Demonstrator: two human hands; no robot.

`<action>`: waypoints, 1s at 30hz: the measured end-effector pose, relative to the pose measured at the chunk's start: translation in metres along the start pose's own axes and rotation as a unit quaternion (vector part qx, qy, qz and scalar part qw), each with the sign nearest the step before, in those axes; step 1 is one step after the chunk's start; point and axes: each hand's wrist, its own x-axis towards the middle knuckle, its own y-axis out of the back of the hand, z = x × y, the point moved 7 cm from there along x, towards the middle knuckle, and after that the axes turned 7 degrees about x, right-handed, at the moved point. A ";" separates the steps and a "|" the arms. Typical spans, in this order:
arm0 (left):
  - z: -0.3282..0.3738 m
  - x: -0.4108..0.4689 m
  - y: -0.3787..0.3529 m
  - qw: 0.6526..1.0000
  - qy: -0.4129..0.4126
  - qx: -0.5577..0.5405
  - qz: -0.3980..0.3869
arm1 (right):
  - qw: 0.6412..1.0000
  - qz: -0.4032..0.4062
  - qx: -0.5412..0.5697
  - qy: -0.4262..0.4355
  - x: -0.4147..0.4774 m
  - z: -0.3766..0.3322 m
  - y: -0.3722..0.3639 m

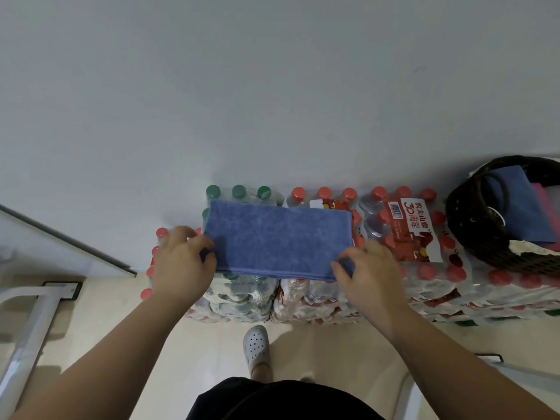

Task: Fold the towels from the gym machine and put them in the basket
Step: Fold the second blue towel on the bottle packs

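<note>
Towel [277, 237], blue and folded into a long rectangle, lies flat across the tops of shrink-wrapped packs of bottles [409, 234] stacked against a white wall [272, 86]. Its doubled near edge overhangs the front of the stack slightly. The left hand [181, 265] grips the towel's near left corner, with curled fingers [202, 246] pinching the cloth at its short edge. The right hand [369, 277] grips the near right corner, its fingers [348, 256] bent over the top layer and the thumb below, pinching the fold. Both forearms reach in from the bottom of the view. To the right, on the same stack of packs and well apart from the held towel, stands a dark woven basket [466, 237]; inside it rest a folded blue towel [515, 207] and, just beside that, a pink towel [549, 207]. Most bottle caps are red, those under the towel's far left corner green. Below, a white perforated shoe [256, 347] stands on the pale floor [318, 350].
</note>
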 end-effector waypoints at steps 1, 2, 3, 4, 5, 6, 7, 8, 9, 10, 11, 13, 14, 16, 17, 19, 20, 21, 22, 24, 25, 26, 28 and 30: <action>0.008 0.004 0.003 1.000 -0.016 0.001 0.003 | 0.998 0.028 -0.036 0.032 0.005 -0.014 0.004; 0.018 0.009 0.005 0.999 -0.041 0.002 -0.002 | 0.997 0.030 -0.049 0.050 0.012 -0.027 0.002; 0.030 0.014 0.004 0.997 -0.068 0.007 -0.017 | 0.998 0.007 -0.049 0.045 0.020 -0.039 -0.002; 0.040 0.020 0.001 0.995 -0.092 0.019 -0.041 | 0.998 -0.036 -0.050 0.020 0.028 -0.045 -0.013; 0.049 0.025 -0.006 0.990 -0.112 0.037 -0.071 | 0.995 -0.083 -0.062 -0.010 0.037 -0.047 -0.026; 0.056 0.030 -0.015 0.985 -0.128 0.059 -0.098 | 0.989 -0.121 -0.076 -0.034 0.043 -0.048 -0.040; 0.061 0.034 -0.024 0.979 -0.142 0.082 -0.120 | 0.984 -0.150 -0.085 -0.054 0.047 -0.048 -0.053; 0.064 0.036 -0.033 0.973 -0.154 0.104 -0.137 | 0.980 -0.165 -0.087 -0.068 0.049 -0.046 -0.063; 0.065 0.037 -0.042 0.967 -0.164 0.120 -0.151 | 0.979 -0.169 -0.086 -0.074 0.049 -0.043 -0.071; 0.065 0.037 -0.049 0.963 -0.172 0.132 -0.163 | 0.979 -0.164 -0.091 -0.075 0.050 -0.040 -0.077; 0.064 0.037 -0.057 0.959 -0.177 0.140 -0.172 | 0.980 -0.153 -0.101 -0.072 0.051 -0.038 -0.079; 0.064 0.037 -0.065 0.957 -0.176 0.147 -0.179 | 0.982 -0.131 -0.120 -0.065 0.055 -0.033 -0.078; 0.065 0.038 -0.066 0.958 -0.172 0.145 -0.179 | 0.982 -0.126 -0.124 -0.062 0.058 -0.031 -0.077; 0.069 0.043 -0.068 0.961 -0.161 0.135 -0.182 | 0.983 -0.118 -0.127 -0.058 0.068 -0.028 -0.075; 0.071 0.047 -0.069 0.962 -0.156 0.129 -0.181 | 0.983 -0.115 -0.129 -0.057 0.072 -0.026 -0.073; 0.075 0.054 -0.070 0.964 -0.156 0.119 -0.180 | 0.981 -0.117 -0.143 -0.054 0.078 -0.022 -0.072; 0.076 0.055 -0.070 0.964 -0.160 0.114 -0.181 | 0.980 -0.120 -0.151 -0.052 0.079 -0.021 -0.073; 0.075 0.055 -0.071 0.963 -0.167 0.108 -0.180 | 0.979 -0.123 -0.157 -0.050 0.078 -0.021 -0.073; 0.073 0.054 -0.070 0.964 -0.173 0.096 -0.176 | 0.977 -0.125 -0.163 -0.050 0.078 -0.021 -0.072; 0.063 0.052 -0.063 0.969 -0.176 0.070 -0.161 | 0.975 -0.119 -0.180 -0.053 0.076 -0.026 -0.070; 0.056 0.051 -0.060 0.972 -0.168 0.065 -0.151 | 0.974 -0.113 -0.189 -0.054 0.075 -0.031 -0.068; 0.046 0.050 -0.056 0.976 -0.152 0.063 -0.143 | 0.974 -0.106 -0.195 -0.050 0.075 -0.040 -0.068; 0.024 0.047 -0.053 0.981 -0.110 0.056 -0.147 | 0.979 -0.093 -0.178 -0.026 0.077 -0.064 -0.071; 0.009 0.044 -0.055 0.981 -0.090 0.042 -0.166 | 0.984 -0.092 -0.153 -0.001 0.082 -0.089 -0.080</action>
